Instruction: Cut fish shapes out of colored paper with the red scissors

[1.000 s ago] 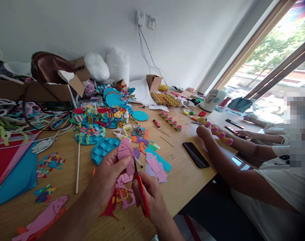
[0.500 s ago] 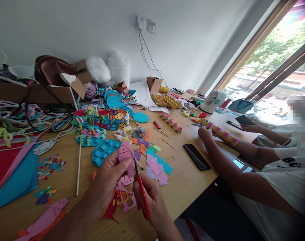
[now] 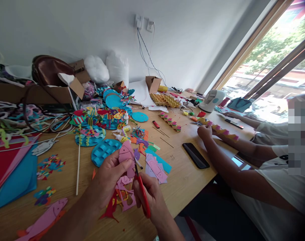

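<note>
Between thumb and fingers, my left hand [image 3: 109,175] pinches a pink paper fish [image 3: 126,155] with drawn dark lines. My right hand [image 3: 151,194] grips red-handled scissors [image 3: 143,197]; their blades lie against the right edge of the fish. Beneath both hands are pink paper offcuts [image 3: 127,201] and red scraps [image 3: 111,209]. Another pink paper fish [image 3: 48,217] rests on orange paper at the lower left. A small purple fish shape [image 3: 136,154] and a blue woven-looking disc [image 3: 104,151] lie just beyond my hands.
A black phone [image 3: 195,155] lies on the table [image 3: 177,177] to the right. Beside it, a co-worker's hand [image 3: 205,133] holds a yellow-and-pink egg-carton strip [image 3: 224,132]. Glue bottles [image 3: 121,138], finished paper crafts and boxes fill the back. A wooden stick [image 3: 78,170] lies left.
The far person at the right no longer holds up a dark phone; it lies on the table with a hand near it. My hands, fish and scissors look nearly the same.
</note>
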`<state>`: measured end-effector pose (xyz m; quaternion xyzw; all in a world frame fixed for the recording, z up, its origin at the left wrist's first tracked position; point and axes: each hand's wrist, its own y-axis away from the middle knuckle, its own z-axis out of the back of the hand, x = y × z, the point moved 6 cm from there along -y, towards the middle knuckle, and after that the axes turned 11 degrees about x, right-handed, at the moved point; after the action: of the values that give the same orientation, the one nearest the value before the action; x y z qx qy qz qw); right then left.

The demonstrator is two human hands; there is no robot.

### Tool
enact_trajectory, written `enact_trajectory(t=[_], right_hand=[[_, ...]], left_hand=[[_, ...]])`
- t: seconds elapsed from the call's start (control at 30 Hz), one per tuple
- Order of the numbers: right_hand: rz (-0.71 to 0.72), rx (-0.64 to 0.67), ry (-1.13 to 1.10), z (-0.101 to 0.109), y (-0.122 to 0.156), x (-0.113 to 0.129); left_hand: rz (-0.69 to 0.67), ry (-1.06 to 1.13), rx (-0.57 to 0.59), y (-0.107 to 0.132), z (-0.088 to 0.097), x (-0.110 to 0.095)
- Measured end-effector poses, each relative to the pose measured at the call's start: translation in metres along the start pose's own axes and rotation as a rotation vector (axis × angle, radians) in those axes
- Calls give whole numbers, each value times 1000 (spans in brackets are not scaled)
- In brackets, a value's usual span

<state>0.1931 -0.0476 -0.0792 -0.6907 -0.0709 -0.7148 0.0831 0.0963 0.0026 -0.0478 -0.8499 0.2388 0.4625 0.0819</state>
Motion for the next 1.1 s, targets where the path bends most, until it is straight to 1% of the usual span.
enact_trajectory(t=[0.17, 0.27, 0.4, 0.53, 0.63, 0.8, 1.1], right_hand=[[3, 3, -5, 1, 1, 0], [-10, 5, 1, 1, 1, 1], [15, 3, 51, 3, 1, 1], [50, 4, 106, 4, 1, -1], [47, -3, 132, 5, 2, -4], [35, 7, 98, 3, 1, -5], [32, 23, 58, 1, 0, -1]], left_hand=[[2, -19, 36, 2, 1, 0], [16, -7, 32, 2, 1, 0], [31, -7, 21, 0, 3, 0], [41, -40, 35, 0, 5, 1], [35, -72, 43, -1, 7, 1], [14, -76, 62, -2, 7, 3], [40, -105, 72, -3, 10, 5]])
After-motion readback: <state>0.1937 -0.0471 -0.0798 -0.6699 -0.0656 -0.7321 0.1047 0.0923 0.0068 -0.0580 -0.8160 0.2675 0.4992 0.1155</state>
